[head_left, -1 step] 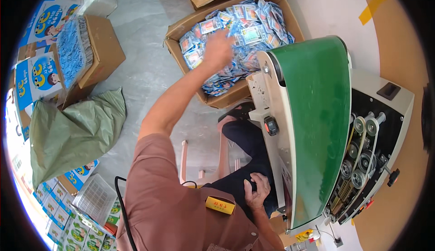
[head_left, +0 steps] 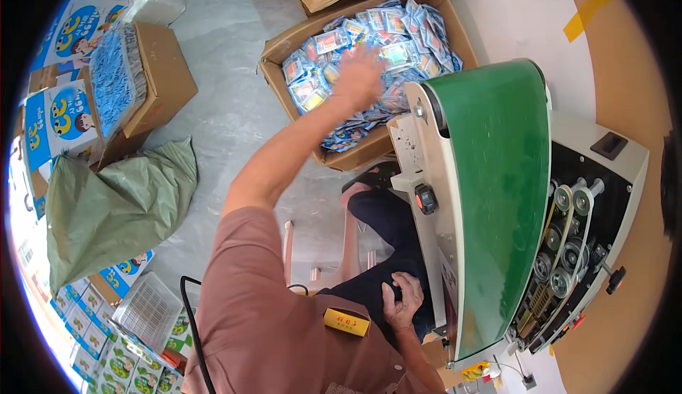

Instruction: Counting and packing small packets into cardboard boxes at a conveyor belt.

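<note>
A cardboard carton [head_left: 275,83] on the floor is heaped with small blue-and-white printed packets [head_left: 428,28], some showing orange, green or yellow contents. My left hand [head_left: 361,78] hovers over or touches the heap near its middle. Motion smears its fingers, so I cannot make out whether a packet is in them. My right hand [head_left: 402,300] rests on my dark-trousered thigh, fingers loosely bent and thumb apart, with nothing in it. Close beside that thigh stands a machine with a sloping green conveyor belt [head_left: 497,202], whose upper end reaches the carton's near right corner.
Pulleys and drive belts [head_left: 568,238] lie exposed on the machine's right side. At left are an open carton of blue material [head_left: 114,81], a green sack [head_left: 128,206], a white plastic basket [head_left: 148,307] and stacked printed boxes [head_left: 135,365]. A pink stool [head_left: 348,252] is beneath me.
My left hand has shifted a little to the right and nearer to me over the packets, its fingers more blurred now. My right hand has stayed on my thigh.
</note>
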### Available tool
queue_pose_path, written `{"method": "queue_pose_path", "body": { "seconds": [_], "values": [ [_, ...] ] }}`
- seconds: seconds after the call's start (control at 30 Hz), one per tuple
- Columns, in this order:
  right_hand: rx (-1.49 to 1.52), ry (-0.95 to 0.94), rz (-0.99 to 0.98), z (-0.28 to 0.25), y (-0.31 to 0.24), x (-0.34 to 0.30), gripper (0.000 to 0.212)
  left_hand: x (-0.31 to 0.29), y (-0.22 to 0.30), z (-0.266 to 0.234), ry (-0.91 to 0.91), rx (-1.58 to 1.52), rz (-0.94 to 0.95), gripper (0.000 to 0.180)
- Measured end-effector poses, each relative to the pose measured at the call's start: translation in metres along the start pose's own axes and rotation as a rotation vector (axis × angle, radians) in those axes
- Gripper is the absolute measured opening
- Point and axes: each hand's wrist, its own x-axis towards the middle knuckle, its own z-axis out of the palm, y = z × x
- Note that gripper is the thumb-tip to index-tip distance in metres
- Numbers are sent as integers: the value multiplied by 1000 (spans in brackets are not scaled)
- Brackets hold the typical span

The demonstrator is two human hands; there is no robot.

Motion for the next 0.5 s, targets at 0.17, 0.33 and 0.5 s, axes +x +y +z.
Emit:
{"method": "queue_pose_path", "body": {
  "seconds": [0.17, 0.33, 0.5],
  "values": [
    [0, -63, -14, 3, 2, 2, 27, 55, 29, 66, 38, 228, 135, 55],
    [-3, -39, 25, -3, 6, -4, 29, 56, 38, 105, -252, 459, -89, 62],
    [16, -27, 14, -5, 5, 3, 31, -53, -22, 74, -428, 389, -34, 68]
  ]
}}
